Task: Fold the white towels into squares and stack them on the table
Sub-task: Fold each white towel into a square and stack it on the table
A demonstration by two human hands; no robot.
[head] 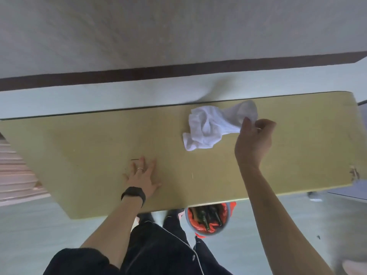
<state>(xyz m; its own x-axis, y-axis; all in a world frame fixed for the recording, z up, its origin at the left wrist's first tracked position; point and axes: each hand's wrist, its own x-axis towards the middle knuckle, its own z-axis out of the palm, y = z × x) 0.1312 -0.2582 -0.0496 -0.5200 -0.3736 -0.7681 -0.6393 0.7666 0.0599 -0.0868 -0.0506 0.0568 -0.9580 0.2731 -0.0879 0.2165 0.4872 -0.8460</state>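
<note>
A crumpled white towel lies on the yellow table, towards its far right. My right hand pinches the towel's right end between thumb and curled fingers, lifting that end slightly. My left hand rests flat on the tabletop near the middle front, fingers spread, with a ring on one finger and a black band on the wrist. It holds nothing and is well to the left of the towel.
Under the table's near edge stands a grey bin with an orange liner and dark bottles. A wall with a dark baseboard runs behind the table. The table's right corner is chipped. Steps show at the left.
</note>
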